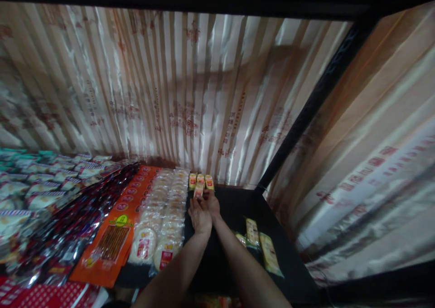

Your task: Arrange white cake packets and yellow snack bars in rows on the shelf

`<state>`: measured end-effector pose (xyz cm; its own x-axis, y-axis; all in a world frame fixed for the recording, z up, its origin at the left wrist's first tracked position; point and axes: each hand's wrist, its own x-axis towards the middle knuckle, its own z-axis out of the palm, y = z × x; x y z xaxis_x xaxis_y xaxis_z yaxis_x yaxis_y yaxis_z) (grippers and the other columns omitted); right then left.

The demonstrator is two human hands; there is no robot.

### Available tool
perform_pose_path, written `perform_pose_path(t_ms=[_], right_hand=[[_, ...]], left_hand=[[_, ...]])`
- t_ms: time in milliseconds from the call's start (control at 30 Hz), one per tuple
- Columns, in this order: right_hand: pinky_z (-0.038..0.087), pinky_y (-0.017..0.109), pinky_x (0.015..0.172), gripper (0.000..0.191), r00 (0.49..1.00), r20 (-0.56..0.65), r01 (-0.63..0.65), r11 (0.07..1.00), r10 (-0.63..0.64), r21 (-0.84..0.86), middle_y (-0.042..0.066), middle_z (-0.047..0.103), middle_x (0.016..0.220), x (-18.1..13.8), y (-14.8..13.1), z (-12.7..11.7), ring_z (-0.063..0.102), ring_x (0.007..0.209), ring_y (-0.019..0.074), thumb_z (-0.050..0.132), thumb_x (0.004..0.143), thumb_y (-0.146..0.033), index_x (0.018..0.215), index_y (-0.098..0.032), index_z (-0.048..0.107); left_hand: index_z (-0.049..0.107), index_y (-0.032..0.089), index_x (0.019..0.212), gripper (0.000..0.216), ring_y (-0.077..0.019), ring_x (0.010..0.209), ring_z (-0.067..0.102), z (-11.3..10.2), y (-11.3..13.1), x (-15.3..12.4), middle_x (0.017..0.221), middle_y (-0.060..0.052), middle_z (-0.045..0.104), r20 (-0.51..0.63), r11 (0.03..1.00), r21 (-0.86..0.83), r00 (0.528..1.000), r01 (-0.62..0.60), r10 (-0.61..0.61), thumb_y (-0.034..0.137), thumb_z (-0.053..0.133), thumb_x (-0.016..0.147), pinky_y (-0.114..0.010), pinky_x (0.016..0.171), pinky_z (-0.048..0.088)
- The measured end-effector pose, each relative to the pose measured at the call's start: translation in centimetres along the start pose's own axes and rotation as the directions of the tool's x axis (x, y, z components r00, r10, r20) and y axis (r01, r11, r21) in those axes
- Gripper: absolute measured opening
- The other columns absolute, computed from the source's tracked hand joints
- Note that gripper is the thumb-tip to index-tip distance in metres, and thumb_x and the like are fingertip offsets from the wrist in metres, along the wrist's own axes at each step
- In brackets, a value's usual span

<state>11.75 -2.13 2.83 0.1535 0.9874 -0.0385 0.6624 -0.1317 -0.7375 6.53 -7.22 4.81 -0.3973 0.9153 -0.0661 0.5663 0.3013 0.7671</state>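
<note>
My left hand (201,217) is closed at the lower edge of a small yellow snack packet (198,190) with a red and white label. My right hand (212,204) presses against the left hand, its curled fingers at the packet's right side. The packet sits just in front of a short row of similar yellow packets (209,181), on the black tabletop (234,204) by the curtain. My hands partly hide the packet's lower end, so the exact finger contact is hard to see.
Left of my hands lie rows of clear-wrapped round crackers (166,253), an orange snack bag (110,240), dark shiny packets (68,235) and white packets (44,199). Several loose yellow packets (270,253) lie at right. A printed curtain (204,99) and a black frame post (306,104) border the table.
</note>
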Motion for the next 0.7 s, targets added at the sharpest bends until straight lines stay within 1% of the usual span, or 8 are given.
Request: perform_pose_path(t_ms=[67,167,200,300,433,567,633,700], right_hand=[[0.045,0.021,0.066,0.026,0.999,-0.010,0.036,0.999,-0.036,-0.015,0.004,0.068,0.089,0.5,-0.6,0.1,0.065,0.079,0.0140,0.055,0.079,-0.033,0.101,-0.020,0.049],[0.044,0.021,0.067,0.021,0.997,-0.002,0.081,0.995,-0.081,-0.050,0.003,0.068,0.088,1.0,-1.3,0.1,0.064,0.079,0.0137,0.055,0.080,-0.033,0.096,-0.021,0.050],[0.044,0.021,0.067,0.020,0.997,0.000,0.082,0.994,-0.082,-0.067,0.003,0.068,0.088,1.1,-1.5,0.1,0.064,0.079,0.0137,0.055,0.080,-0.033,0.095,-0.021,0.050],[0.043,0.021,0.066,0.018,0.997,-0.003,0.071,0.991,-0.072,-0.114,0.002,0.067,0.085,1.3,-1.9,0.2,0.064,0.077,0.0134,0.054,0.080,-0.034,0.093,-0.021,0.051],[0.042,0.021,0.064,0.019,0.997,-0.019,0.069,0.986,-0.073,-0.149,0.002,0.065,0.081,1.6,-1.8,0.6,0.063,0.074,0.0133,0.053,0.081,-0.036,0.092,-0.021,0.052],[0.042,0.022,0.064,0.016,0.995,-0.029,0.091,0.990,-0.095,-0.109,0.001,0.065,0.077,1.8,-1.2,1.3,0.062,0.070,0.0131,0.049,0.082,-0.033,0.089,-0.021,0.054],[0.044,0.023,0.065,0.015,0.990,-0.045,0.130,0.988,-0.134,-0.080,0.002,0.065,0.079,1.8,-0.8,1.7,0.062,0.070,0.0138,0.049,0.080,-0.032,0.088,-0.021,0.055],[0.045,0.025,0.069,0.016,0.980,-0.065,0.187,0.981,-0.190,-0.047,0.004,0.065,0.085,1.9,-0.4,2.0,0.061,0.074,0.0152,0.050,0.078,-0.030,0.088,-0.020,0.056]], left_hand=[[0.045,0.007,0.127,0.044,-0.0223,0.127,0.039,0.4,-0.1,0.7,0.136,-0.018,0.043,0.001,0.998,-0.051,1.000,0.022,-0.022,0.021,0.029,0.088,-0.034,0.104,0.032],[0.044,0.001,0.127,0.046,-0.0215,0.128,0.037,0.9,-0.3,1.6,0.136,-0.020,0.041,-0.010,0.990,-0.133,0.998,0.055,-0.057,0.020,0.028,0.088,-0.030,0.106,0.030],[0.044,0.001,0.127,0.045,-0.0209,0.129,0.037,1.0,-0.4,1.8,0.136,-0.020,0.042,-0.018,0.985,-0.164,0.998,0.059,-0.062,0.019,0.029,0.088,-0.029,0.107,0.029],[0.047,0.006,0.125,0.043,-0.0192,0.129,0.036,1.1,-0.7,2.3,0.134,-0.016,0.045,-0.010,0.975,-0.218,0.999,0.046,-0.049,0.017,0.031,0.087,-0.029,0.109,0.027],[0.047,0.005,0.125,0.043,-0.0184,0.131,0.033,1.0,-0.8,2.6,0.136,-0.016,0.043,0.027,0.977,-0.204,0.998,0.062,-0.058,0.018,0.027,0.089,-0.029,0.110,0.025],[0.047,0.006,0.125,0.042,-0.0181,0.130,0.035,1.1,-0.8,2.6,0.136,-0.016,0.043,0.020,0.978,-0.199,0.998,0.068,-0.066,0.016,0.027,0.090,-0.028,0.110,0.026],[0.047,0.005,0.125,0.042,-0.0185,0.130,0.035,1.0,-0.8,2.6,0.136,-0.017,0.043,0.017,0.980,-0.195,0.999,0.049,-0.047,0.015,0.028,0.089,-0.029,0.110,0.026],[0.047,0.004,0.125,0.042,-0.0189,0.131,0.033,1.0,-0.8,2.6,0.136,-0.016,0.043,0.032,0.982,-0.190,0.999,0.024,-0.018,0.014,0.027,0.089,-0.029,0.110,0.025]])
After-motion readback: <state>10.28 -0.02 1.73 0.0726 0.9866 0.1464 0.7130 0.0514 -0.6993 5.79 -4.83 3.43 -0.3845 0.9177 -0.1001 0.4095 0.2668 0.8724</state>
